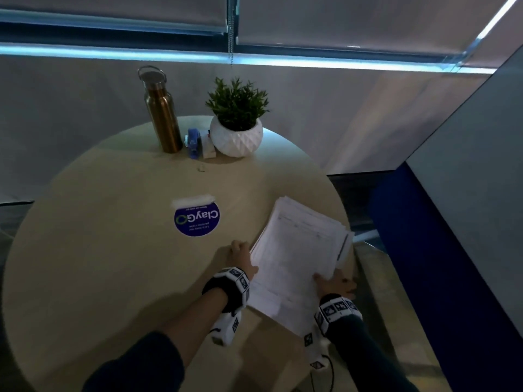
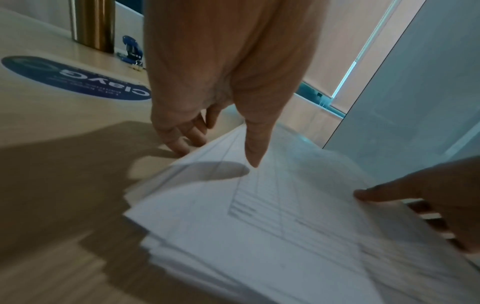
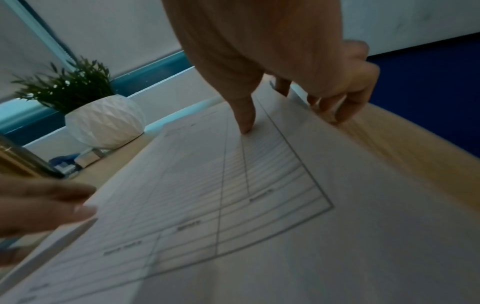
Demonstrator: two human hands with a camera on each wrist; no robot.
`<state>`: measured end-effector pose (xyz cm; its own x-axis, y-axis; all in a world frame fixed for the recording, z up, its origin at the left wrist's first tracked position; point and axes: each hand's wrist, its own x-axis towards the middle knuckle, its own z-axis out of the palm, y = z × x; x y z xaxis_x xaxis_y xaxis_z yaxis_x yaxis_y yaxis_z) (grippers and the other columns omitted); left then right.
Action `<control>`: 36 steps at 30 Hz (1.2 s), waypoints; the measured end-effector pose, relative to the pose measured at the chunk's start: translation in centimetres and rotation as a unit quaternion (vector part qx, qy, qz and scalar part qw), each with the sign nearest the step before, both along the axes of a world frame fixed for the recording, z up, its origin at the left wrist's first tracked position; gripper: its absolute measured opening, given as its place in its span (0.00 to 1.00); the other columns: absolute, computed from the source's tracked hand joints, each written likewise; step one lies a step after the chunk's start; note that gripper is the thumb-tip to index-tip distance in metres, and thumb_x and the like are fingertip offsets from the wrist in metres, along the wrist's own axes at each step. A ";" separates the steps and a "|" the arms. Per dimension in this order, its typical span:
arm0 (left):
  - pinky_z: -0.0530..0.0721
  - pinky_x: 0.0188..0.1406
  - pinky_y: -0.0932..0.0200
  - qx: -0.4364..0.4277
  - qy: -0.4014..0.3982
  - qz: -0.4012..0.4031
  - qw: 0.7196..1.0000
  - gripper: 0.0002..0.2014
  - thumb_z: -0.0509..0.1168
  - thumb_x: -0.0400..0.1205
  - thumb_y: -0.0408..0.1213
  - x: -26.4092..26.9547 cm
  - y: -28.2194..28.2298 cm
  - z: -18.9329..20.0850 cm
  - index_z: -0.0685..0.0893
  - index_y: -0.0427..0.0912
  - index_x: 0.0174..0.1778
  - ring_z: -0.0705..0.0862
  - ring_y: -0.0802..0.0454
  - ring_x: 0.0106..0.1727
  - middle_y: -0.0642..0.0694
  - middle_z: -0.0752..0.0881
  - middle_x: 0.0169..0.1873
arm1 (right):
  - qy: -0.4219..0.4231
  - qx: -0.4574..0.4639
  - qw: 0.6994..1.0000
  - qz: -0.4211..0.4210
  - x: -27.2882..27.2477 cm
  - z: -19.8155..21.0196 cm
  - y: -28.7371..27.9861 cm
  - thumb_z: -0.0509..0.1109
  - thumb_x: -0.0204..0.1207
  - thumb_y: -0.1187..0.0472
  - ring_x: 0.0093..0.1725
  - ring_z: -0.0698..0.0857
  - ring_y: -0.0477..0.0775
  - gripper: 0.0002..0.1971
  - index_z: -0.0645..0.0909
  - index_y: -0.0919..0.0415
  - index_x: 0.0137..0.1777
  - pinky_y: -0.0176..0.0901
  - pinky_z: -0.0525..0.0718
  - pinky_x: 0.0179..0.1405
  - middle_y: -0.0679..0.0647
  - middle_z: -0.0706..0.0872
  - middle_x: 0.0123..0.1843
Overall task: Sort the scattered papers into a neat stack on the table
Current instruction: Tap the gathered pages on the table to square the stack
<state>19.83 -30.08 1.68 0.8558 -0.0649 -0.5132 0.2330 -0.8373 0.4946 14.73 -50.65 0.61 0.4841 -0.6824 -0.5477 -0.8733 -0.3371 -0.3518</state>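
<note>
Papers (image 1: 294, 250) gathered into one thick, slightly fanned pile at the right edge of the round table (image 1: 113, 250), far corners poking past the rim. Left hand (image 1: 240, 254) clamped on the pile's left edge: thumb pressed down on the top sheet, fingers (image 2: 179, 135) curled under the side, tips down on the wood. Right hand (image 1: 334, 284) gripping the near right corner, thumb (image 3: 244, 115) on the printed top page, remaining fingers hooked beneath the edge beside the table's rim. Top sheet ruled with a table of lines and columns, text too blurred to read. Pale wooden surface, with a round blue sticker (image 1: 197, 219) marked "ClayGo" near the middle, just left of the pile. Well apart from the pile at the far side: copper-coloured bottle (image 1: 161, 114), blue stapler (image 1: 194, 142), small white box (image 1: 209, 149) and potted plant (image 1: 237, 120) in a white faceted pot. Beyond, grey wall under drawn roller blinds (image 1: 339, 21) with a thin strip of daylight below; blue panel (image 1: 424, 250) to the right.
</note>
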 end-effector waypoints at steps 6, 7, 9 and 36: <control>0.67 0.74 0.50 -0.031 0.050 0.049 0.997 0.42 0.68 0.78 0.46 0.5 -1.2 0.5 0.51 0.30 0.79 0.65 0.39 0.78 0.33 0.60 0.79 | -0.079 0.027 0.993 -0.080 -0.4 -1.0 0.5 0.82 0.56 0.46 0.65 0.79 0.68 0.47 0.64 0.66 0.71 0.62 0.79 0.66 0.66 0.77 0.68; 0.69 0.72 0.51 -0.032 0.053 0.053 0.997 0.40 0.68 0.78 0.47 0.6 -0.8 0.4 0.56 0.30 0.78 0.69 0.39 0.76 0.34 0.65 0.77 | -0.078 0.040 0.993 -0.078 -0.3 -0.9 0.3 0.82 0.56 0.46 0.62 0.81 0.68 0.46 0.67 0.68 0.69 0.60 0.80 0.64 0.66 0.80 0.66; 0.70 0.71 0.52 -0.054 0.073 0.058 0.994 0.38 0.67 0.78 0.47 0.2 0.2 0.2 0.59 0.30 0.77 0.71 0.40 0.75 0.35 0.69 0.76 | -0.084 0.091 0.991 -0.059 -0.1 -0.8 0.2 0.80 0.62 0.49 0.61 0.82 0.68 0.39 0.72 0.70 0.69 0.55 0.81 0.62 0.67 0.82 0.64; 0.80 0.46 0.79 -0.342 -0.306 0.209 0.864 0.21 0.67 0.79 0.31 -4.9 13.8 9.8 0.68 0.58 0.60 0.80 0.77 0.49 0.60 0.79 0.52 | -0.443 0.380 0.795 0.163 2.1 9.4 11.7 0.79 0.65 0.67 0.42 0.89 0.41 0.16 0.82 0.66 0.53 0.34 0.87 0.37 0.52 0.90 0.43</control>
<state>14.90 -16.29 11.51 0.9754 0.2057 0.0798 -0.0363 -0.2071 0.9776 16.83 -38.96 9.98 0.9933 -0.0757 -0.0871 -0.0786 0.1087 -0.9910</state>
